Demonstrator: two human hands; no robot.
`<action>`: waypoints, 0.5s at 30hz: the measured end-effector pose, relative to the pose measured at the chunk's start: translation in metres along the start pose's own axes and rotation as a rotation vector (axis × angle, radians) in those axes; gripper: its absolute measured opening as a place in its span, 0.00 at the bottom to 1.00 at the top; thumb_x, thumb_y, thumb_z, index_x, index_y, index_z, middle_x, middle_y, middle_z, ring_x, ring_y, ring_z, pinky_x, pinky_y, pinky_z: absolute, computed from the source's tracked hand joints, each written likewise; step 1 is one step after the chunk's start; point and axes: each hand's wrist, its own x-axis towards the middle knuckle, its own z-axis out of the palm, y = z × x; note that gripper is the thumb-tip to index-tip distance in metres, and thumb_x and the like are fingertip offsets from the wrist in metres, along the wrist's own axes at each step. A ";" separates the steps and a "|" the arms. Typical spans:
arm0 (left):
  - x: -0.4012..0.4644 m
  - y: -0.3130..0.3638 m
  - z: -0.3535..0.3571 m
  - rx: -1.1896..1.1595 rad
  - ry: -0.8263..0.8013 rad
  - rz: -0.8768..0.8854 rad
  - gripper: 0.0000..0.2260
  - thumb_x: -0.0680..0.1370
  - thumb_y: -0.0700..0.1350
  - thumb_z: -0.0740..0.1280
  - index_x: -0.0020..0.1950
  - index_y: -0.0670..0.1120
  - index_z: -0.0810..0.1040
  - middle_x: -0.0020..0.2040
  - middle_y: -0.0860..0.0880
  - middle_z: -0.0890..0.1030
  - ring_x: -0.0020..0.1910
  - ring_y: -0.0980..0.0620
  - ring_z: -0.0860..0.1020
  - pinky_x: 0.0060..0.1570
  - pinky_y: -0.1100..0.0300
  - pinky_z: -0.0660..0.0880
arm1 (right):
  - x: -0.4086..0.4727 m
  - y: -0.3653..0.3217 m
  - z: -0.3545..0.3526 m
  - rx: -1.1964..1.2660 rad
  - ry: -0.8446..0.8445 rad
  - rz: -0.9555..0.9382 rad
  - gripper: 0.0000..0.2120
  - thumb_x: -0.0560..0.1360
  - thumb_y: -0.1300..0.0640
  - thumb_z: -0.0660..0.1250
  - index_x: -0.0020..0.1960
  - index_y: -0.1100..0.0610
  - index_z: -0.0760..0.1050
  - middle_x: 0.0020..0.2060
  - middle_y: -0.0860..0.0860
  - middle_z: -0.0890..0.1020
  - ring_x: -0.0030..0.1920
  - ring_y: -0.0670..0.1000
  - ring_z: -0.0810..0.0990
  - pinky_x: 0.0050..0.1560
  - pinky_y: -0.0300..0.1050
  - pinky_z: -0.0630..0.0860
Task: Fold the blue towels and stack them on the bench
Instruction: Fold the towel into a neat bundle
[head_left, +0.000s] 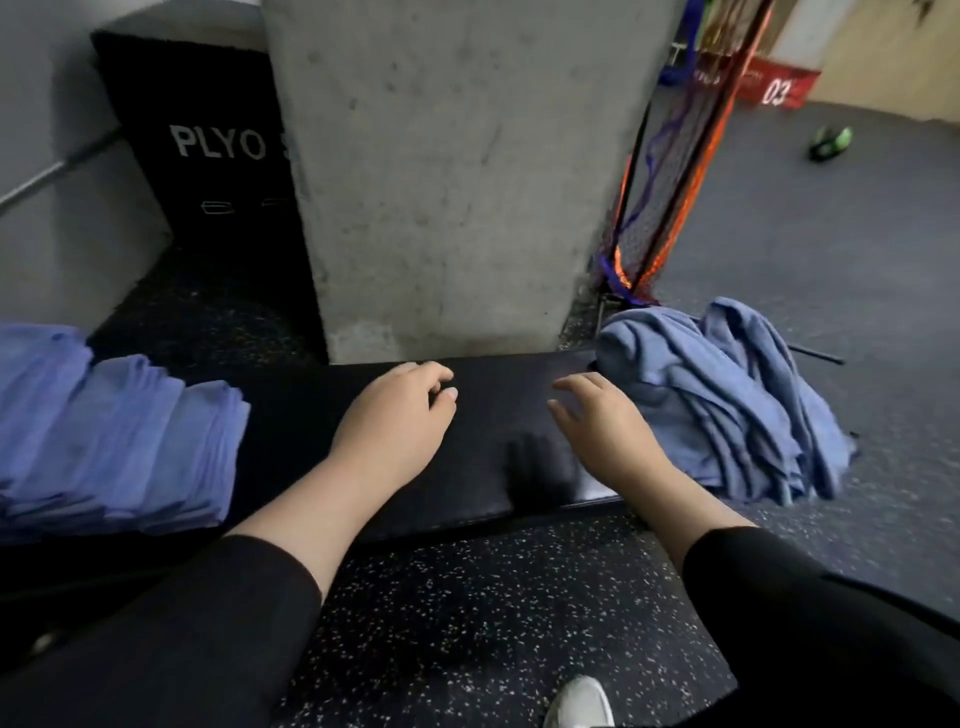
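From the head view, your left hand (395, 415) and right hand (602, 421) hover loosely curled and empty above the bare middle of the black padded table (493, 395), likely kept free as folding space. One stepped stack of folded blue towels (114, 431) sits at its left end, one crumpled heap of unfolded blue towels (727, 395) at its right, beside your right hand.

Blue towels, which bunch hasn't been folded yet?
The crumpled heap of blue cloth towels at the black padded bench's right end, beside the right hand. The blue towels on the left lie flat in folded stacks.
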 end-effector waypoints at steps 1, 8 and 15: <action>0.004 0.003 0.010 0.010 -0.024 0.002 0.14 0.83 0.50 0.62 0.66 0.51 0.78 0.56 0.54 0.79 0.55 0.51 0.78 0.58 0.51 0.76 | -0.002 0.013 -0.002 -0.021 0.009 0.014 0.14 0.78 0.51 0.69 0.61 0.56 0.80 0.58 0.53 0.81 0.58 0.58 0.79 0.56 0.57 0.77; 0.025 0.015 0.058 0.052 -0.112 0.011 0.14 0.82 0.52 0.62 0.66 0.52 0.78 0.56 0.55 0.79 0.56 0.51 0.78 0.58 0.49 0.76 | 0.007 0.092 -0.017 -0.213 0.106 0.161 0.19 0.75 0.51 0.70 0.65 0.55 0.76 0.65 0.54 0.77 0.63 0.62 0.75 0.60 0.60 0.74; 0.033 0.018 0.079 0.071 -0.169 0.026 0.15 0.83 0.53 0.62 0.68 0.53 0.77 0.60 0.56 0.78 0.59 0.52 0.77 0.59 0.49 0.76 | 0.035 0.115 -0.030 -0.289 0.263 0.417 0.19 0.81 0.51 0.60 0.71 0.52 0.69 0.74 0.53 0.69 0.69 0.62 0.68 0.62 0.62 0.64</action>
